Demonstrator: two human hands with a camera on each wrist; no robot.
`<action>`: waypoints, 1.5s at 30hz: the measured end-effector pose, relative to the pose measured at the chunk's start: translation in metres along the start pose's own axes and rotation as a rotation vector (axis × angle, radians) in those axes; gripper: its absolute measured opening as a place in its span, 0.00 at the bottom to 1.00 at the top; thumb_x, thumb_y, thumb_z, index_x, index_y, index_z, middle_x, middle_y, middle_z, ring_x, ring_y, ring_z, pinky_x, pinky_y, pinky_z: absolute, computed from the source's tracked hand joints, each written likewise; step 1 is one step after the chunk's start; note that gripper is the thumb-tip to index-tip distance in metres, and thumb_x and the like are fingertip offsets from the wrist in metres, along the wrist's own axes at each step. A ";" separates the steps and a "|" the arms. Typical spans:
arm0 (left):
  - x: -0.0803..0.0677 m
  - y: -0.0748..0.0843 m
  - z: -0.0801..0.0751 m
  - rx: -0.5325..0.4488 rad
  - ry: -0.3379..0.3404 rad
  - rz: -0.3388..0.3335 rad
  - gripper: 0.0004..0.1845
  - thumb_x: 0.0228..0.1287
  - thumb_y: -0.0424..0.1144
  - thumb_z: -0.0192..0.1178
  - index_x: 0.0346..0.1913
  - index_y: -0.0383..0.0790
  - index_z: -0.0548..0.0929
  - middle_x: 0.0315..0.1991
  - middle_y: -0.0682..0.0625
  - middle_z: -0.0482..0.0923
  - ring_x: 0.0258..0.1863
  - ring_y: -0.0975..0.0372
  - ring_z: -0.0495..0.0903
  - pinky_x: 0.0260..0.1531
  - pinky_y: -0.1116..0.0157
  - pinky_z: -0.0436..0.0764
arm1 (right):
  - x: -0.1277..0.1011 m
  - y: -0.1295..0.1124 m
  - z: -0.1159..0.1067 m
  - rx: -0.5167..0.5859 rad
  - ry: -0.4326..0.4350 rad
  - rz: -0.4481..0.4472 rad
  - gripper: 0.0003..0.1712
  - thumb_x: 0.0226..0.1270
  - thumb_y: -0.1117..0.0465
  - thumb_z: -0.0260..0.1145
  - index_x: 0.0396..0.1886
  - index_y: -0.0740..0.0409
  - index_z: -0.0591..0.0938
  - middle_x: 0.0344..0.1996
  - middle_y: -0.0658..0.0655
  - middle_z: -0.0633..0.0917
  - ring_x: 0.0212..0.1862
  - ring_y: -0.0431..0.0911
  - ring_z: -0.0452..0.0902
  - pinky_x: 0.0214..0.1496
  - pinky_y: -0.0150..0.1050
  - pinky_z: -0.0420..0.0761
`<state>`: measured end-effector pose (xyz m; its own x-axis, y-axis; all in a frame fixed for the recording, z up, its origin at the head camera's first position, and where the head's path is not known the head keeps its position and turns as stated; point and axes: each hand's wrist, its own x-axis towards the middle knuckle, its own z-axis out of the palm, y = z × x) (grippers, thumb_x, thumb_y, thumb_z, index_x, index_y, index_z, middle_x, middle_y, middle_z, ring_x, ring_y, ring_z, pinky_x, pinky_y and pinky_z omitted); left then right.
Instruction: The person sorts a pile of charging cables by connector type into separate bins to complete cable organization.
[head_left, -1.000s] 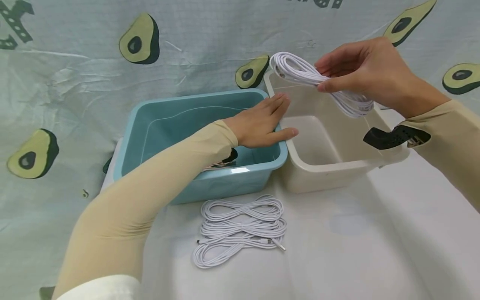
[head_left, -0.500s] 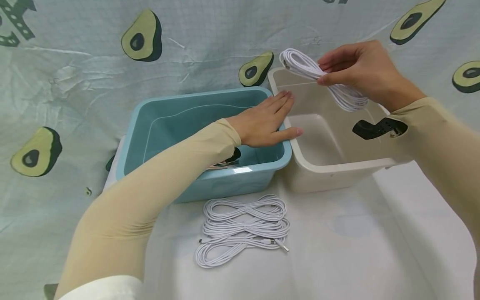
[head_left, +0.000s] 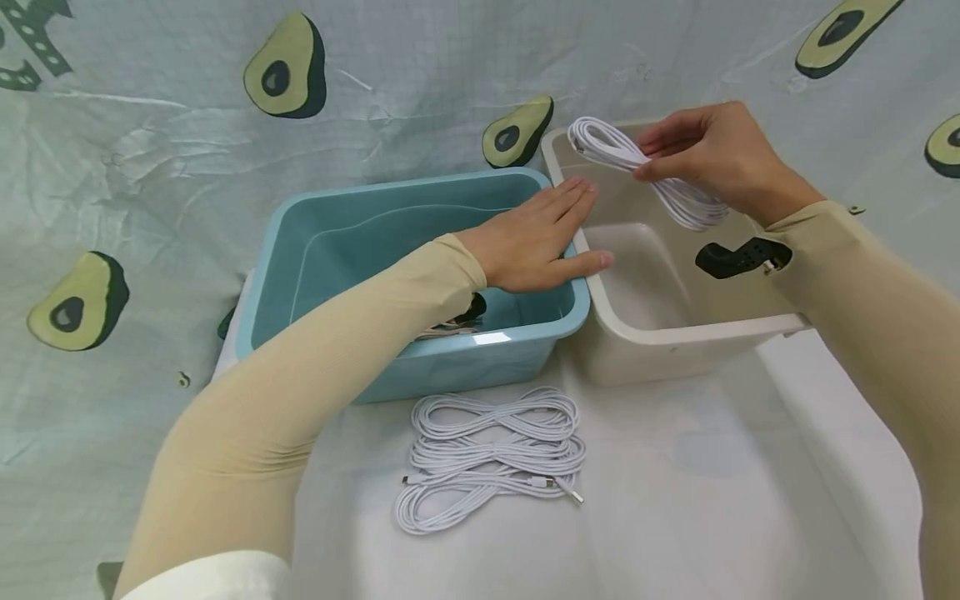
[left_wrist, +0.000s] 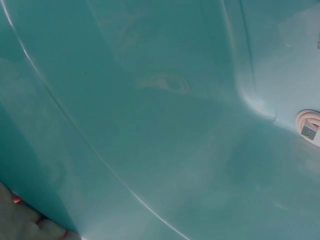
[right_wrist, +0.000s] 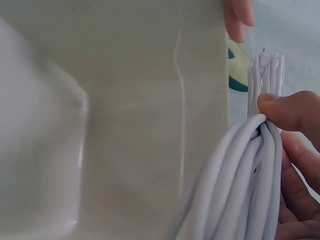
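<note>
Over the beige bin (head_left: pixel 697 336), my right hand (head_left: pixel 723 162) pinches a coiled white cable (head_left: pixel 611 147) at its middle, thumb on one side and fingers on the other. The right wrist view shows the thumb pressing the bundled cable (right_wrist: pixel 240 175) close up. My left hand (head_left: pixel 528 242) lies with straight fingers across the right rim of the blue bin (head_left: pixel 450 346), where the two bins meet. More coiled white cables (head_left: pixel 491 458) lie in a stack on the table before the blue bin. A pinkish cable (left_wrist: pixel 309 125) with a USB plug sits inside the blue bin.
The two bins stand side by side on a white-covered table (head_left: pixel 712 500). Behind them hangs a pale cloth (head_left: pixel 420 75) printed with avocados. A black wrist device (head_left: pixel 742 257) sticks out from my right sleeve.
My right hand, still holding the coiled cable, has shifted left relative to the beige bin, and has come lower since half a second ago. The left hand stays on the rim; the view drifts slightly.
</note>
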<state>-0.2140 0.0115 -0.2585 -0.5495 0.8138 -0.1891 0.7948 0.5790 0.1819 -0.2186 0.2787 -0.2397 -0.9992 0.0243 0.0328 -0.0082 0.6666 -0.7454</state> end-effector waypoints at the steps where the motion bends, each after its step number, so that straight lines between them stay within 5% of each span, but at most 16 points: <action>1: -0.001 0.000 -0.001 0.001 0.002 -0.003 0.50 0.76 0.73 0.32 0.84 0.43 0.31 0.86 0.52 0.25 0.86 0.60 0.25 0.87 0.62 0.32 | 0.001 0.000 0.000 -0.009 -0.003 0.001 0.29 0.59 0.49 0.81 0.60 0.51 0.86 0.38 0.32 0.86 0.40 0.33 0.83 0.39 0.18 0.80; 14: -0.005 0.000 -0.006 0.008 0.012 -0.002 0.50 0.76 0.73 0.31 0.84 0.43 0.29 0.86 0.52 0.23 0.86 0.61 0.23 0.87 0.62 0.33 | 0.008 0.004 0.005 -0.108 -0.034 0.007 0.29 0.61 0.50 0.79 0.60 0.52 0.85 0.37 0.32 0.84 0.39 0.32 0.81 0.39 0.20 0.78; 21: -0.004 0.001 -0.007 0.005 0.008 0.007 0.50 0.77 0.73 0.31 0.84 0.44 0.29 0.86 0.53 0.23 0.86 0.61 0.24 0.87 0.62 0.33 | 0.006 0.006 0.005 -0.172 -0.045 0.003 0.36 0.61 0.44 0.78 0.65 0.52 0.82 0.52 0.45 0.87 0.43 0.26 0.78 0.45 0.23 0.74; 29: -0.002 0.002 -0.006 0.012 0.010 0.012 0.50 0.76 0.73 0.31 0.84 0.43 0.30 0.86 0.52 0.24 0.86 0.60 0.25 0.87 0.61 0.33 | 0.003 0.007 0.003 -0.153 -0.029 0.002 0.32 0.63 0.42 0.76 0.63 0.50 0.83 0.40 0.30 0.83 0.45 0.30 0.77 0.46 0.26 0.73; 45: 0.000 0.001 -0.002 0.001 -0.005 0.011 0.50 0.77 0.72 0.32 0.84 0.43 0.30 0.86 0.52 0.23 0.86 0.60 0.25 0.87 0.61 0.32 | -0.003 0.000 0.004 -0.126 -0.019 -0.034 0.24 0.67 0.42 0.73 0.58 0.46 0.86 0.36 0.30 0.83 0.43 0.32 0.78 0.46 0.29 0.73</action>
<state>-0.2136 0.0123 -0.2568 -0.5393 0.8200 -0.1917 0.8012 0.5698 0.1830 -0.2154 0.2756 -0.2426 -0.9990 -0.0135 0.0430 -0.0384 0.7555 -0.6541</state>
